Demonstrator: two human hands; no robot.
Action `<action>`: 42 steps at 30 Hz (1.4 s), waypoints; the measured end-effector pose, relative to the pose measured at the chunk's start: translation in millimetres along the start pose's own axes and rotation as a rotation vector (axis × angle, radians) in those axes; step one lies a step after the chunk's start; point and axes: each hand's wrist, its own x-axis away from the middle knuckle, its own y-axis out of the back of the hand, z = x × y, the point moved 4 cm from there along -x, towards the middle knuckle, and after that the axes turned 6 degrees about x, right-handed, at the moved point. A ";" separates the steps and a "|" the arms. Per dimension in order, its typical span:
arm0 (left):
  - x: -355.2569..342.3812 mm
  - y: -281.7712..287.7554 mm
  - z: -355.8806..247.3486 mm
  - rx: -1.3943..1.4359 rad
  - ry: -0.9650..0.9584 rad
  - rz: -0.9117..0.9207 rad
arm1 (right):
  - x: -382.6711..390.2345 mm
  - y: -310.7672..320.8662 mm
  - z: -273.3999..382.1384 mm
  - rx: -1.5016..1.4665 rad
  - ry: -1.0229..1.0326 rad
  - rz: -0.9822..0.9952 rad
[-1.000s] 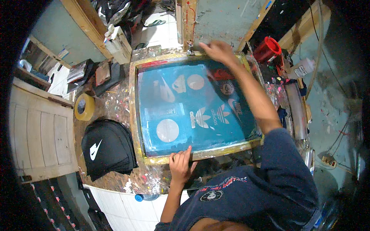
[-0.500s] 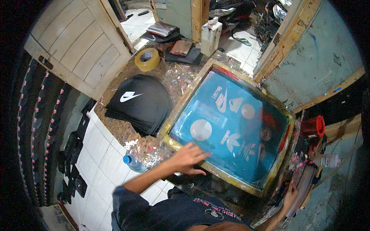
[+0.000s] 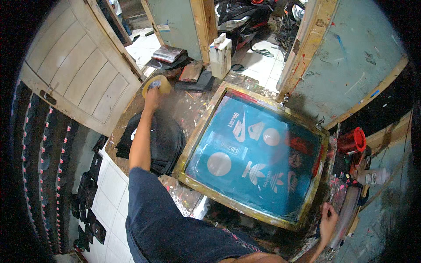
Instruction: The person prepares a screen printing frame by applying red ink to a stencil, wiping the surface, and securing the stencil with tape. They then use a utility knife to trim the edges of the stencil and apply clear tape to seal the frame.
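My left hand (image 3: 151,97) has its fingers hooked into the core of a yellowish roll of tape (image 3: 164,87) at the table's far left; motion blurs its edge. Below that arm lies a stack of black curved fabric pieces (image 3: 169,142), partly covered by my forearm. A wood-framed printing screen (image 3: 258,158) with blue mesh and several pale designs fills the middle. Past its lower right corner, my right hand (image 3: 327,222) is closed with thumb and finger together; whatever it may hold is too small to make out. A long clear-and-grey strip (image 3: 347,215) lies beside it.
A white jug (image 3: 220,57) stands behind the screen, beside a black pad with a brown block (image 3: 191,72). At the right are a red tub (image 3: 352,141) and a translucent bottle (image 3: 375,176). Metal hinges (image 3: 284,100) join the screen's far edge. A door (image 3: 83,65) borders the left.
My left hand has gone from the screen's near edge to the tape roll, its arm crossing the black stack. The view has shifted, and my sleeve covers the blue-capped bottle. My right hand stays put.
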 end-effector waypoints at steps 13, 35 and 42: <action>381.7 119.9 -348.8 1.022 -0.493 0.199 | 61.5 -73.2 230.3 -0.250 0.844 0.134; 453.9 77.6 -425.1 1.081 -0.423 0.474 | 94.6 -49.7 110.7 -0.283 0.788 -0.285; 430.3 75.3 -398.3 1.163 -0.460 0.328 | 94.7 -63.8 155.3 -0.203 0.811 -0.155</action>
